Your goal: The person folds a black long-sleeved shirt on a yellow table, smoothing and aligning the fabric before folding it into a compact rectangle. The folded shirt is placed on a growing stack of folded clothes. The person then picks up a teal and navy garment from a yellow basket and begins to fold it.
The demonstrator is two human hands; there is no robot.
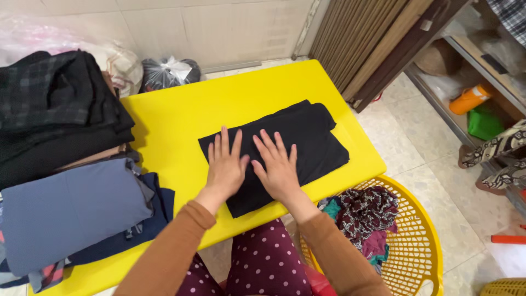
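A folded black garment (307, 137) lies on the yellow table (181, 115), near its front edge. My left hand (226, 167) rests flat on the garment's left part with fingers spread. Beside it, my right hand (276, 164) presses flat on the middle of the same cloth, fingers apart. Neither hand grips anything. Both arms wear orange-brown sleeves.
Folded clothes are stacked at the table's left: a grey-blue piece (71, 208) over navy, dark plaid and black ones (55, 109) behind. A yellow laundry basket (422, 219) with patterned clothes (367, 211) stands at the right. Black bag (167, 71) by the wall; shelves at far right.
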